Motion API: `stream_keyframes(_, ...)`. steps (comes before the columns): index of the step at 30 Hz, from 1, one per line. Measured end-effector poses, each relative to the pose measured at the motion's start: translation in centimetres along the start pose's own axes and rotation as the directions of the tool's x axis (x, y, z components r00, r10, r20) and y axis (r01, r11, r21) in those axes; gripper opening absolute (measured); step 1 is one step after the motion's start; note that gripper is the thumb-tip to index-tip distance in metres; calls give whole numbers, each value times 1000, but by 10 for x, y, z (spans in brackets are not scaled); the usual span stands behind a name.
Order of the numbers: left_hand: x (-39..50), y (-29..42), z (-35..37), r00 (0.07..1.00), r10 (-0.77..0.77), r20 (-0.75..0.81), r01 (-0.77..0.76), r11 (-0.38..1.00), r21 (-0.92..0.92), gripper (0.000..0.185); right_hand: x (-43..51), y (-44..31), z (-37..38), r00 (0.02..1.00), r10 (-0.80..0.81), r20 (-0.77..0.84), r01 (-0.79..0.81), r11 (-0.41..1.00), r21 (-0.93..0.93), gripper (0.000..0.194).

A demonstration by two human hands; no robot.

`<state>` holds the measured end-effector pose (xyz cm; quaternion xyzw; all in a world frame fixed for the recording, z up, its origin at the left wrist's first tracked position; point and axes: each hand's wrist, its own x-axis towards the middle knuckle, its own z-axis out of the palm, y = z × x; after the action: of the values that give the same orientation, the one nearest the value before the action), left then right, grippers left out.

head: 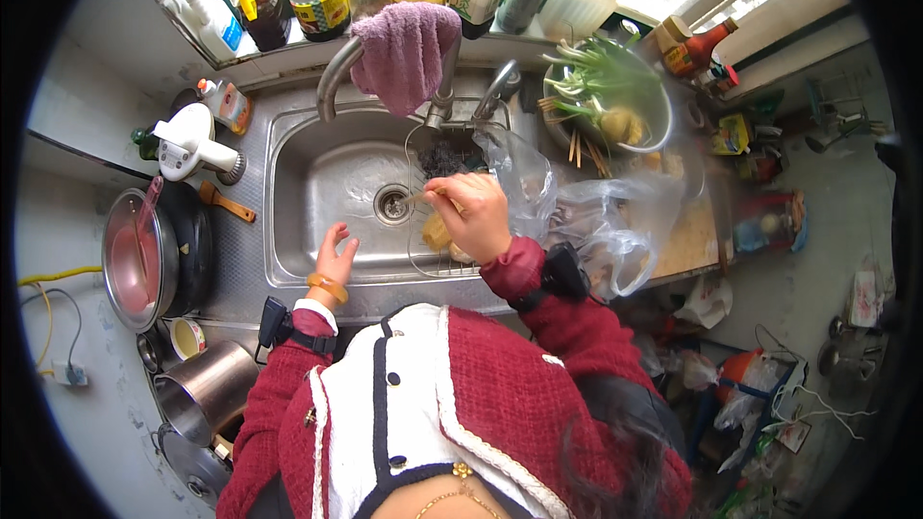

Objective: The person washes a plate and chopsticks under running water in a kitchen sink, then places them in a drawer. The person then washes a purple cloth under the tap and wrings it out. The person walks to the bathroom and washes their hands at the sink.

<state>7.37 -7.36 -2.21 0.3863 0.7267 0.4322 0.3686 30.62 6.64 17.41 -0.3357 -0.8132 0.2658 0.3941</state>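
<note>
Over the right side of the stainless steel sink [324,173], my right hand [474,215] pinches a thin tan strip [416,196], too small to name surely. Its tip reaches towards the drain [393,204]. Under that hand a wire rack [433,274] carries a yellowish netted thing [435,232], partly hidden. Behind my fingers sits a dark, tangled scouring pad [443,157]. My left hand [334,254] hovers over the sink's front left, fingers apart and holding nothing. A bangle circles its wrist.
A curved faucet [328,90] draped with a purple towel [404,58] overhangs the sink. Clear plastic bags [613,223] lie to the right, before a bowl [667,122] of green onions [584,79]. A brush [227,202] and a pink-handled ladle [151,194] are left. Bottles [317,7] line the windowsill.
</note>
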Motion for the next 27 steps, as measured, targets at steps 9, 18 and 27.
stream_keyframes(9,-3,-8,9,1000,-2,-20,1,1000,-28,43,-2,-1,-40,992,-80,-97,69,991,-113,7)
stream_keyframes(18,-3,-12,14,999,-33,-15,32,998,-59,41,-8,0,-63,984,29,-177,-20,999,48,10)
stream_keyframes(27,-4,-9,14,998,-65,15,66,997,-44,37,-11,3,-126,920,112,-375,-89,993,79,10)
